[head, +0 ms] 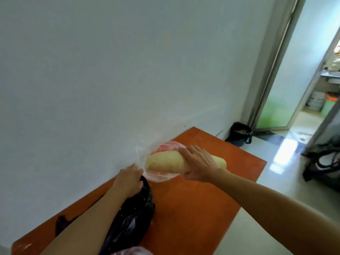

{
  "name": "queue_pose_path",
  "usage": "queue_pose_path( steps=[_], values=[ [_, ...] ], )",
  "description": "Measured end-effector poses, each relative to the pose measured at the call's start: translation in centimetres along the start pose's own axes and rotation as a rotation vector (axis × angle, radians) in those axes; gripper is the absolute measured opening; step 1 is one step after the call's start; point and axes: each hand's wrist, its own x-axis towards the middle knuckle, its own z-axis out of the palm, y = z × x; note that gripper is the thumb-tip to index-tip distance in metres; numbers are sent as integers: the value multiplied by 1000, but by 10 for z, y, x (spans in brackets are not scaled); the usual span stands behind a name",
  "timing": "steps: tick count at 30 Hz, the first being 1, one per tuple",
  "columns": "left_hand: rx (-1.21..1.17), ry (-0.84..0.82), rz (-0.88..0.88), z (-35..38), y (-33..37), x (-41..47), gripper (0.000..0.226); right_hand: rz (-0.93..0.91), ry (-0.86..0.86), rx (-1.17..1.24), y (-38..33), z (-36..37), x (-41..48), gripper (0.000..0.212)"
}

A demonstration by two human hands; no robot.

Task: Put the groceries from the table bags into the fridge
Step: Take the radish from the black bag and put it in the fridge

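A long pale yellow-white radish (161,161) lies half out of a thin translucent pink-and-white plastic bag (166,146) on the orange table (202,199), by the white wall. My right hand (197,162) grips the radish around its middle from above. My left hand (129,178) pinches the edge of the translucent bag at its mouth. A crumpled black plastic bag (132,218) sits on the table under my left forearm. The fridge is not in view.
Another translucent bag (128,252) shows at the bottom edge. A black bin (239,134) stands on the floor past the table's far corner. A doorway (298,70) opens at the right, and dark cables and gear (323,162) lie on the glossy floor.
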Motion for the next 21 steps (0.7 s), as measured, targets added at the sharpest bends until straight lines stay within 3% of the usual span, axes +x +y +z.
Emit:
queue_pose_path(
  steps=[4,8,13,21],
  values=[
    [-58,42,136,-15,127,6,57,291,-79,-54,76,-42,-125,90],
    [76,73,343,-43,265,12,37,533,-111,-92,144,-87,-244,89],
    [71,180,604,-81,423,23,25,790,-133,-197,220,-130,-369,90],
    [121,290,938,-120,680,72,34,1124,-108,-274,356,-165,-534,96]
  ],
)
